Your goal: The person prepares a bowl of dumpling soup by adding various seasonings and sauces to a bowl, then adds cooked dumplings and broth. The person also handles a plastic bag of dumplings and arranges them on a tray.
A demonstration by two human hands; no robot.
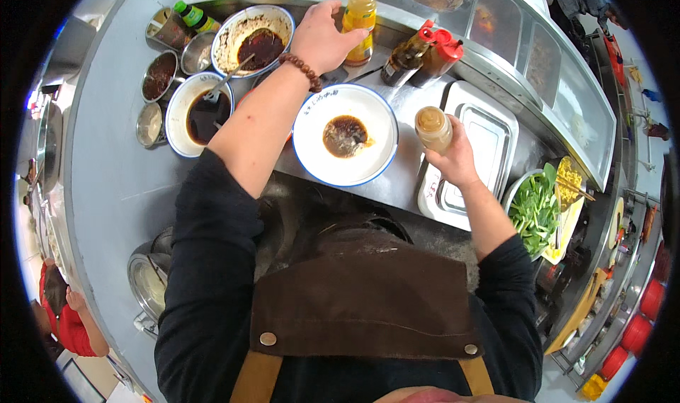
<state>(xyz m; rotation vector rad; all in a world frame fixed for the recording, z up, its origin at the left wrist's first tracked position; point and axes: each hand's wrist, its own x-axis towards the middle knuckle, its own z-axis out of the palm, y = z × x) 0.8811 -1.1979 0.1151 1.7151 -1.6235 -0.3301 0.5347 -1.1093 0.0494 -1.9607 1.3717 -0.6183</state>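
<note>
My left hand (325,36) is stretched out beside a yellow-labelled glass jar (360,23), its thumb overlapping the label and fingers spread; whether it touches is unclear. In my right hand (458,161) is a clear jar (434,129) with a tan top, held just right of a blue-rimmed white enamel bowl (313,161). Dark sauce (345,136) with pale powder pools in the bowl's bottom. Left of my forearm, a second white bowl (175,121) contains dark liquid and a slotted utensil. Behind it, a sauce-smeared bowl (223,44) has a spoon in it.
Two red-capped sauce bottles (425,57) stand by the raised steel ledge. White lidded trays (478,148) lie at right, beyond them leafy greens (535,212). Small seasoning tins (159,76) and a green-capped bottle (195,16) line the left. A person in red (71,318) is at far left.
</note>
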